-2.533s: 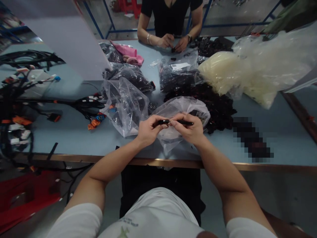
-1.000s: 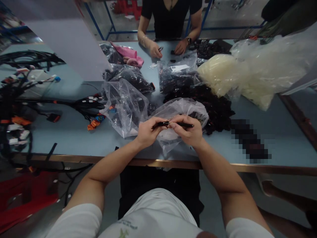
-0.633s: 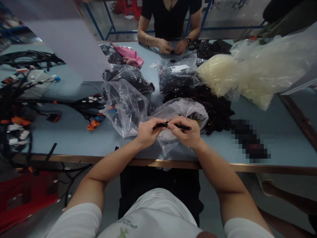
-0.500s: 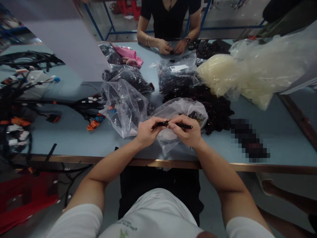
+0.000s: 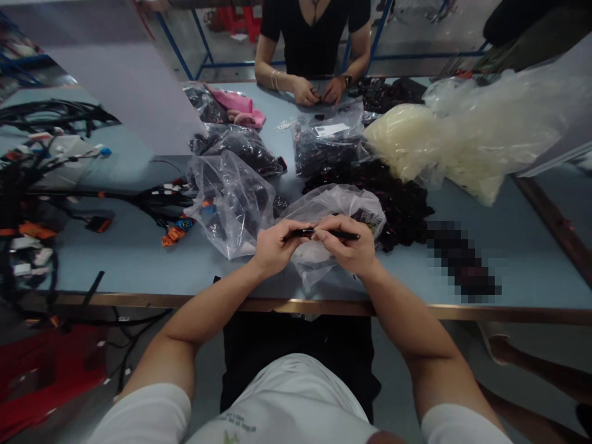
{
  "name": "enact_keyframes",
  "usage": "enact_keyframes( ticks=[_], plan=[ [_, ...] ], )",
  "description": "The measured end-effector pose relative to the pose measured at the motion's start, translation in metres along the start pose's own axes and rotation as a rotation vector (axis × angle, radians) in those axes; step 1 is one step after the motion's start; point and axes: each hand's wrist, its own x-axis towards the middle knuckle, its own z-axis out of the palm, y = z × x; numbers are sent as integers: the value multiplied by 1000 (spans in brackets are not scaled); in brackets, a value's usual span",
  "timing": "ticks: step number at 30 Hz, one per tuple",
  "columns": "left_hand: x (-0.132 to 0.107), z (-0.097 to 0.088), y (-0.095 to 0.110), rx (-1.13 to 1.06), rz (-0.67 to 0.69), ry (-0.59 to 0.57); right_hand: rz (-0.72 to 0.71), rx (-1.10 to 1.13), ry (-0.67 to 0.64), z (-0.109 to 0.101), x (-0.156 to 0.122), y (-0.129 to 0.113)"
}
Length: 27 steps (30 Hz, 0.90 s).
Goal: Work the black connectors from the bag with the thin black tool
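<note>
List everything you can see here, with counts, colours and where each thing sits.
table: one, pale blue, centre
harness: one, black and orange, left
clear bags: several, clear, mid-table
cream bag: one, cream, right
cloth: one, pink, far side
stool: one, red, floor left
co-worker: one, black shirt, opposite
tube: one, black, between hands
left hand: one, on tube's left end
right hand: one, on tube's right end

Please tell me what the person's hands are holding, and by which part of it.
They hold a thin black rod: the left hand pinches its left end, and the right hand grips its right half. What the rod is cannot be told.
</note>
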Motion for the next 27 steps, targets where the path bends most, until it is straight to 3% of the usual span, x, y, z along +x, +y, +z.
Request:
enact_keyframes(
  ticks=[11,14,17,23,27],
  plan=[
    [-1,1,-2,-17,-43,-16,-43,-21,-34,-1,1,-1],
    [2,1,-2,-78,-96,-13,-38,35,31,-7,2,-1],
    [2,2,-2,-197,-146,-36,-34,-76,65,-11,5,2],
    [-1,-2,-4,-218,-183,-103,-104,-284,-325,-17,13,6],
    [-2,-12,2,-361,-153,-216,-231,-102,-418,-52,10,-10]
  ],
)
